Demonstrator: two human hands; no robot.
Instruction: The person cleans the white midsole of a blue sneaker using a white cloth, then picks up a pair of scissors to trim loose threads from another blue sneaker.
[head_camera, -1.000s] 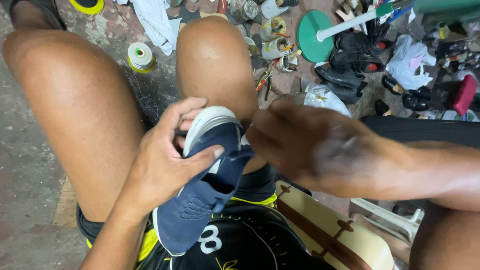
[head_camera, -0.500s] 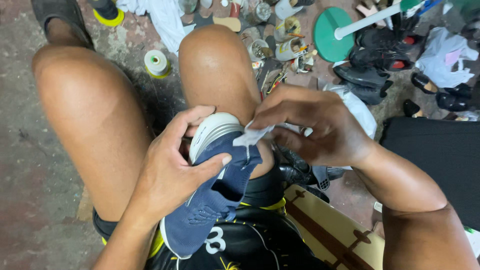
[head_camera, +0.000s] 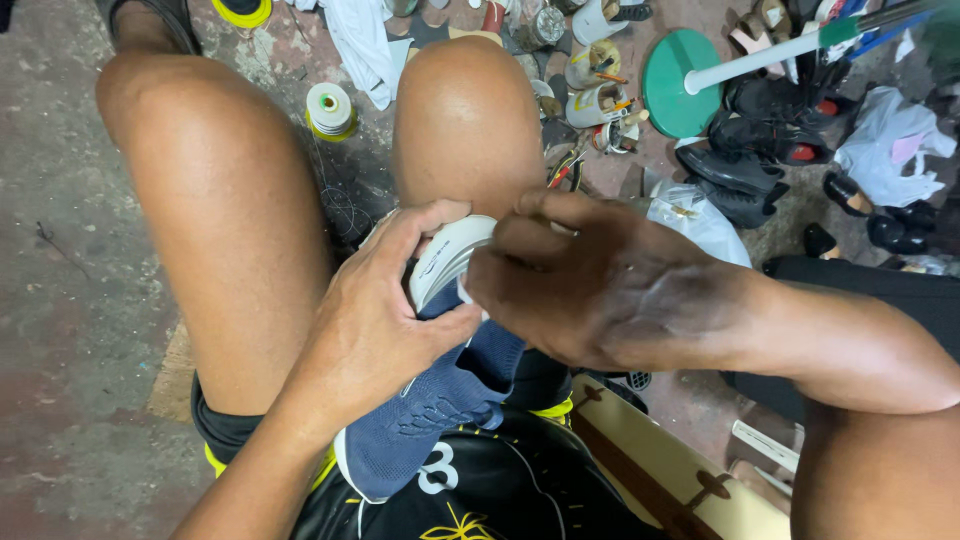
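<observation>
1. My left hand (head_camera: 375, 320) is clamped on the navy-blue knit sneaker with a white rubber sole (head_camera: 440, 400), thumb across the upper, fingers curled over the sole's end.
2. My right hand (head_camera: 590, 285) is curled knuckles-up against the sole's edge, fingertips tucked under. Can't tell whether it's pinching anything.
3. The shoe sits in my lap between my thighs, sole end up towards my knee, the other end at my black shorts.
4. Upper is ribbed knit; the sole is white, with a grey line along its side.
5. A spool of pale thread (head_camera: 329, 108) stands on the concrete floor (head_camera: 60, 300), well apart.
</observation>
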